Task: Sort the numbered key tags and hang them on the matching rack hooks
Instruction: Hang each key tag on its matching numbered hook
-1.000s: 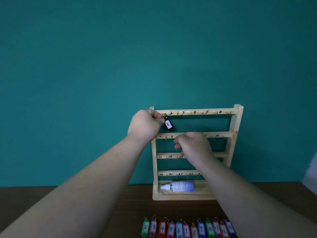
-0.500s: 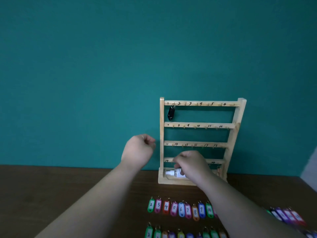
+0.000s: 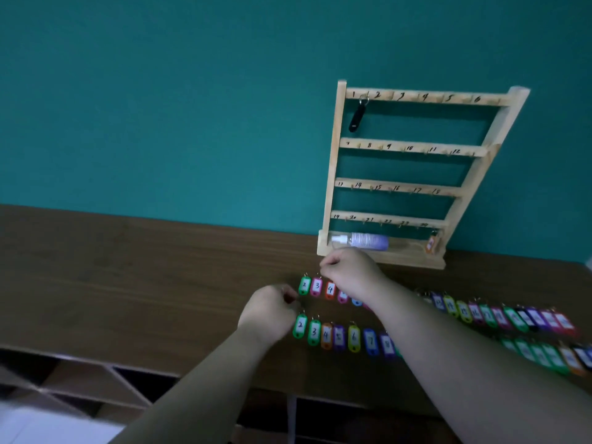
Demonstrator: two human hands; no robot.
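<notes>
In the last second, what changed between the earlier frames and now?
The left hand let go of the black tag, now hanging under number 1 on the rack, and dropped to the table. The right hand came down from the rack to the upper row of tags. Whether either grips a tag I cannot tell. The rack and the spray bottle stayed put.

Dim, bluish light; motion-blurred right edge.

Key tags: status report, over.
Left hand, right hand curled at table tags, grip unclear. Black tag hangs on rack, position 1. Nothing in the way.
</notes>
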